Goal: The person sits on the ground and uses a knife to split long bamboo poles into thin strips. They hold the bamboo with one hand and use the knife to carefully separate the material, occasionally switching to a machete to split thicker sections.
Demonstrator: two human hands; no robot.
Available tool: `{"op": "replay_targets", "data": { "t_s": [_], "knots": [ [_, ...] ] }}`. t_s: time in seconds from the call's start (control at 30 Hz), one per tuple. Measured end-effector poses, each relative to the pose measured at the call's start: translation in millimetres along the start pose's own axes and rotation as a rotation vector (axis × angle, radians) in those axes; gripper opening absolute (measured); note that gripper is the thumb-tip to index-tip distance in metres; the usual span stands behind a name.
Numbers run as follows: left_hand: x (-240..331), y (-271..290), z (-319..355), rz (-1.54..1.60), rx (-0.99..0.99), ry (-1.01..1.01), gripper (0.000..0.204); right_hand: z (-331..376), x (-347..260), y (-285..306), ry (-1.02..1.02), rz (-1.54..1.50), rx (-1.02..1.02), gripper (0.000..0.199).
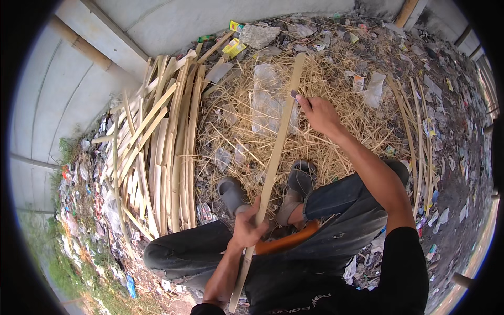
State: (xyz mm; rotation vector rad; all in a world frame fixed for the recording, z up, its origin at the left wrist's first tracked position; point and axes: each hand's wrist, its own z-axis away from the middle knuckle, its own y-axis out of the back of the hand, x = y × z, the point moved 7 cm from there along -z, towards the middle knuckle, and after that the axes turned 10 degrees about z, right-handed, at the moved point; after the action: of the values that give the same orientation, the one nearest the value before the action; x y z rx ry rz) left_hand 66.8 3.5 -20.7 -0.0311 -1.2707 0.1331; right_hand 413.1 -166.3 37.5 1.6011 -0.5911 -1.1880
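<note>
Soft daylight, sharp, fisheye-bent edges

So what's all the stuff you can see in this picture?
Long bamboo strip: one, pale yellow, held across the lap, pointing away.
Bamboo strip pile: many, pale yellow, on the ground at left.
Thin strips: several, tan, on the ground at right.
Straw-like shavings: a heap, golden, ahead of the feet.
Litter: lots, mixed colours, scattered around.
Wall: one, grey, left and top.
Sandals: two, grey, on the feet.
Left hand: grips the strip's near part.
Right hand: beside the strip farther up, pinching something small and dark.
</note>
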Motion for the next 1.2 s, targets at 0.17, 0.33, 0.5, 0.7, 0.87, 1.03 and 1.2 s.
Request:
{"op": "replay_targets", "data": {
  "t_s": [0.17, 0.33, 0.5, 0.7, 0.87, 1.03, 1.2],
  "knots": [
    [21, -3, 1, -0.119, 0.045, -0.092, 0.071, 47, -38, -18, 0.105, -0.053, -0.189, 0.067],
    [11, 20, -3, 0.057, 0.128, -0.052, 0.075, 148, -128, -47, 0.448, -0.129, -0.323, 0.061],
    [16, 9, -3, 0.015, 0.118, -0.127, 0.071, 64, -70, -22, 0.136, -0.167, -0.111, 0.062],
    [10, 11, -14, 0.236, 0.100, -0.148, 0.072, 157, -125, -56, 0.434, -0.146, -0.443, 0.062],
    [9, 12, -12, 0.211, 0.140, -0.106, 0.074, 129, -112, -52, 0.321, -0.426, -0.291, 0.059],
    [-1, -4, -17, 0.236, 0.043, -0.098, 0.071, 81, -75, -57, 0.069, -0.534, -0.338, 0.048],
    [15, -23, -12, 0.154, -0.071, -0.058, 0.077, 60, -39, -57, -0.107, -0.641, -0.161, 0.037]
  ]
}}
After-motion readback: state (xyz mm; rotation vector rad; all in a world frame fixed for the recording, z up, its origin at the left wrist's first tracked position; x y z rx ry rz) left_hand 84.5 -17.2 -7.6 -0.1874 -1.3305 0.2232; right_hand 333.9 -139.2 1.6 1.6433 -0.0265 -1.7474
